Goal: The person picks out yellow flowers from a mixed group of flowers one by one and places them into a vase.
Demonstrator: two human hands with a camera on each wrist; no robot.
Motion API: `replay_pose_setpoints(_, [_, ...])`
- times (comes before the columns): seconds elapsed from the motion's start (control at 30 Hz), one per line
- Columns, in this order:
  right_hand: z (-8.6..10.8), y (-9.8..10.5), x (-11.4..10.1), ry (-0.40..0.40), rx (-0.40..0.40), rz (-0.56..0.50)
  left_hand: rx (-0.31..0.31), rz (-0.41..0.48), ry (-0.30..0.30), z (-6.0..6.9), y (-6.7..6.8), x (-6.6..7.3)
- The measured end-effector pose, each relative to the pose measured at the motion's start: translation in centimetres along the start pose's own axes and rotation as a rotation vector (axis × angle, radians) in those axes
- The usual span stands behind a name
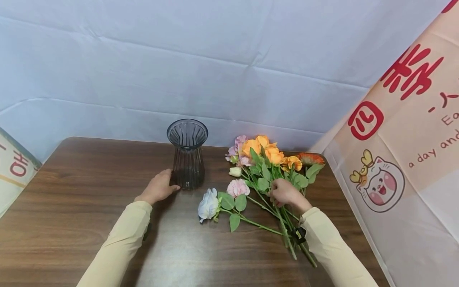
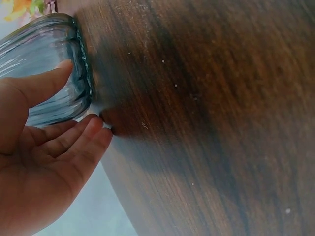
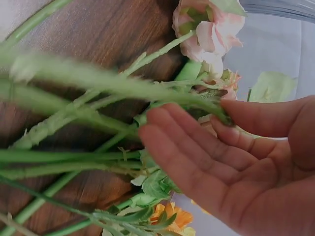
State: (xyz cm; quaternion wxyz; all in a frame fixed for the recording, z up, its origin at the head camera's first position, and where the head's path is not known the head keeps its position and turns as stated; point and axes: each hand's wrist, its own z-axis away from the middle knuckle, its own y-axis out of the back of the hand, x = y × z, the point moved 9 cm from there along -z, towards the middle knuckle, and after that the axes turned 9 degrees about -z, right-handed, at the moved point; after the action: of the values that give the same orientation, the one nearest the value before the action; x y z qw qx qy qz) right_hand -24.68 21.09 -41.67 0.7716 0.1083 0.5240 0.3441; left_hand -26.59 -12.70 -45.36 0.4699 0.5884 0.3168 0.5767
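Observation:
A ribbed, smoky glass vase [image 1: 188,167] with a flared rim stands upright on the table. My left hand [image 1: 158,187] is at the lower left side of it. In the left wrist view, the thumb lies against the glass and the nearly straight fingers reach along its other side. On the right, my right hand [image 1: 285,193] pinches a green flower stem [image 3: 118,81] between thumb and forefinger, the other fingers extended. Which bloom that stem carries is unclear. Around the hand lie orange flowers [image 1: 274,155], a pink flower [image 1: 238,187] and a pale blue rose [image 1: 208,206].
Mauve flowers [image 1: 236,149], a white bud [image 1: 235,172] and a red-orange flower [image 1: 311,158] lie toward the back of the brown wooden table [image 1: 71,191]. White cloth [image 1: 215,59] hangs behind the table; a printed banner [image 1: 405,159] borders its right side.

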Motion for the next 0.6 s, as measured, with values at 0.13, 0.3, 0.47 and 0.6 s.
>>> replay_pose_setpoints(0.13, [0.14,0.31,-0.26,0.023,0.006,-0.003,-0.001,-0.005,0.001,0.02,0.03,-0.02])
replay_pose_setpoints(0.3, [0.21,0.56,-0.45,0.059,0.022,0.031,0.005,-0.006,-0.002,0.04,0.1,0.02])
replay_pose_setpoints(0.47, [0.15,0.39,-0.05,0.03,0.019,-0.058,-0.005,-0.002,-0.002,0.02,-0.01,0.03])
replay_pose_setpoints(0.6, [0.03,0.18,0.32,-0.021,-0.005,-0.149,-0.007,-0.01,-0.003,-0.02,-0.06,0.02])
